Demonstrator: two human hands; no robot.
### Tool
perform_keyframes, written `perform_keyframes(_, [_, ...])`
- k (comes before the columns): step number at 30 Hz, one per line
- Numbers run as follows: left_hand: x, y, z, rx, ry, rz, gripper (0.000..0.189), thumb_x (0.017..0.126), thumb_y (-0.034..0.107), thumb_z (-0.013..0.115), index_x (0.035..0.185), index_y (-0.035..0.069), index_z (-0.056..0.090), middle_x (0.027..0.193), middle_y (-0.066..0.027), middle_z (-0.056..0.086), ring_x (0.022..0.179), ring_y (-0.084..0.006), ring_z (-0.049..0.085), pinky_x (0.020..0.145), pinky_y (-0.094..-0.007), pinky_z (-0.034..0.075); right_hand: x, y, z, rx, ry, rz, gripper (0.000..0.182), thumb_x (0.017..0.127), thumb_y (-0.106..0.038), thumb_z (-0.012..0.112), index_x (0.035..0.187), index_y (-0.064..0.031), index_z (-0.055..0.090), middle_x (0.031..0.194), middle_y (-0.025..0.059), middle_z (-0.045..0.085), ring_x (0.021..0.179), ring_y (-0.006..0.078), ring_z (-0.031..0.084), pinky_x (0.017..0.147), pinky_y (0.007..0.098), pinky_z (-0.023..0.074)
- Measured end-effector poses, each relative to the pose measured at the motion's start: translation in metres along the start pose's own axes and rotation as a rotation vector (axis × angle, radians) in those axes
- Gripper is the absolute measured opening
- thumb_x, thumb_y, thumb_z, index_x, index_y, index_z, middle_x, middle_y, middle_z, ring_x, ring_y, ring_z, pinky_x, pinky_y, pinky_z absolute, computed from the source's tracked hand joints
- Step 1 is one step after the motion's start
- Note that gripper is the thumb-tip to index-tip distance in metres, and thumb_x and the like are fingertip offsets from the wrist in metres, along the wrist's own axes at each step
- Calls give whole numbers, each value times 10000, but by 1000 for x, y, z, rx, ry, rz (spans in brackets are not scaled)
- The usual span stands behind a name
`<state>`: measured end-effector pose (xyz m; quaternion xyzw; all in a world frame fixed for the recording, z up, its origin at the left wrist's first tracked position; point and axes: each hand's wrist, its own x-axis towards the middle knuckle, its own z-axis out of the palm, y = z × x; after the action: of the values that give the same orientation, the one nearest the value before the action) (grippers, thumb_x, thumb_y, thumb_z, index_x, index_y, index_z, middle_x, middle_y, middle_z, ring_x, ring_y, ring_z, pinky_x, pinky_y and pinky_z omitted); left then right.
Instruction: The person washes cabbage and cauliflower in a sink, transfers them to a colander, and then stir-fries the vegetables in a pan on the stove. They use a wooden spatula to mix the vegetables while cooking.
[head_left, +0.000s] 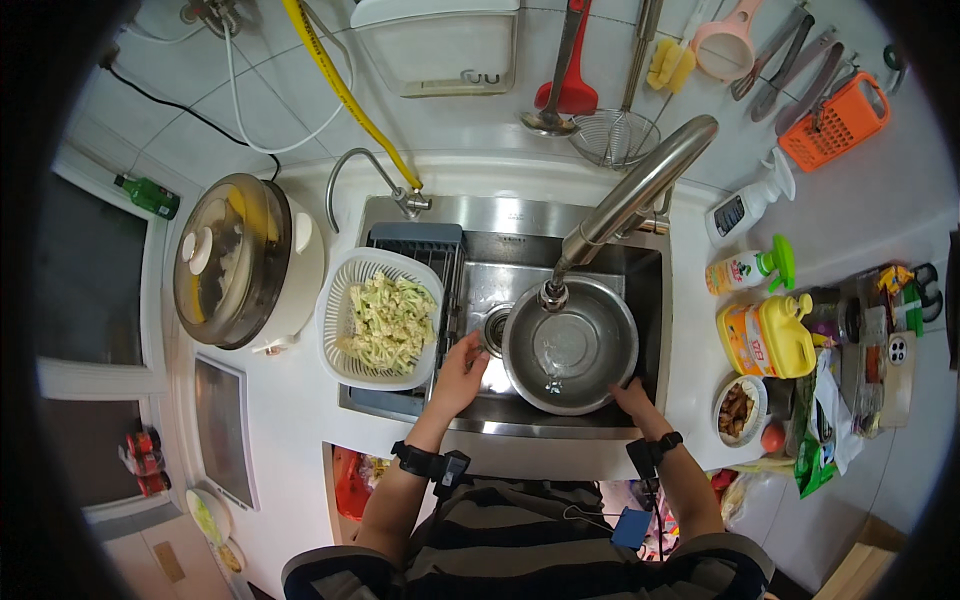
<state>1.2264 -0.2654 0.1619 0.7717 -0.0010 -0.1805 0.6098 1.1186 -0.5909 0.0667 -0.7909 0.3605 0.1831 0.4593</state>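
A round stainless steel bowl (568, 345) sits in the right part of the steel sink (480, 277), below the spout of the pull-out faucet (615, 199). A little clear water seems to lie in it. At the bowl's lower right rim is my right hand (637, 401), gripping the edge; some of its fingers are hidden. My left hand (459, 375) hovers left of the bowl near the drain (495, 328), fingers apart and holding nothing. Cut cauliflower (390, 322) fills a white plastic colander basket (330, 322) standing left of my left hand, over the dish rack (450, 270).
Left of the basket stands a lidded electric cooker (240, 262). A small curved tap (409, 201) rises behind the sink. Along the right counter are spray bottles (750, 266), a yellow jug (765, 337) and a bowl of brown food pieces (739, 411). Utensils, including a ladle (551, 120), hang above.
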Motion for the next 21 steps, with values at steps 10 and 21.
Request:
perform_keyframes(10, [-30,20,-28,34,173,-89,408,874,181,554,1228,15,440,1159,-125,517,1042,-223,523,830,-323,448,21,-10,-12,594,-415,388,327,842,-176,504,1106,15,489,1054,107,558,947,214,567,764,299,492])
perform_keyframes(21, [-44,15,-50,-6,201,-86,383,880,186,540,1204,-1,457,1132,-115,539,1011,-204,536,824,-308,445,6,-35,-30,929,-432,435,299,848,-95,475,1057,111,423,1039,205,497,901,303,578,719,300,569])
